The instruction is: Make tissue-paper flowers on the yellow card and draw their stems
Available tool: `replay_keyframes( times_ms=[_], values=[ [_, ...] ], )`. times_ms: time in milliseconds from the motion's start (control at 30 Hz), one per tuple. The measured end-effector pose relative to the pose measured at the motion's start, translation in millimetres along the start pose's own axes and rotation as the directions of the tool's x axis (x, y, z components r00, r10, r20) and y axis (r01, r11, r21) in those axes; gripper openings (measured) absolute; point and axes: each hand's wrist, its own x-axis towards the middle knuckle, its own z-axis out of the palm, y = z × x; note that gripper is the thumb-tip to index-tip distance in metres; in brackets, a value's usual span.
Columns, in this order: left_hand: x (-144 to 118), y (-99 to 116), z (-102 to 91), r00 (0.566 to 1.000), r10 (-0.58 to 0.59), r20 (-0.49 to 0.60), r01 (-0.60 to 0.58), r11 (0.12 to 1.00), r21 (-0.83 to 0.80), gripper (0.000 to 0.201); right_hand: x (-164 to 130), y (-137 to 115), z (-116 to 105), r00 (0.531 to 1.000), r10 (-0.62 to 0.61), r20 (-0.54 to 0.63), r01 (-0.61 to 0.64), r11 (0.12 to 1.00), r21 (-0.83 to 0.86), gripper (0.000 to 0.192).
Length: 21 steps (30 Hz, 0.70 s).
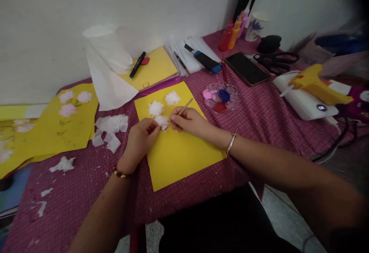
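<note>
L hand [141,135] pinching, R hand [188,121] gripping, wrists close

A red checked tablecloth [259,122] covers the work surface. At far centre, a black marker [137,64] lies on a stack of yellow paper [155,70], with a bundle of white strips [184,55] just to its right. Three paint bottles [235,32] stand upright at the far edge, beside a paper cup [255,26]. A dark phone [246,68] lies flat near black scissors [275,60]. A clear paint palette [221,96] holds pink, blue and red paint. At right, a yellow glue gun [317,85] rests on a white box [302,99]. At left, a yellow sheet with pink tufts [66,122] lies flat; loose tissue scraps [111,130] lie beside it.
</note>
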Motion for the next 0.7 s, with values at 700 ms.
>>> replay_keyframes(
  times_ms=[700],
  values=[
    [12.6,4.5,-4.1,0.982,-0.174,0.072,0.186,0.958,-0.219,0.020,0.1,9.0,2.1,0.960,-0.281,0.012,0.249,0.827,-0.503,0.022]
  ],
)
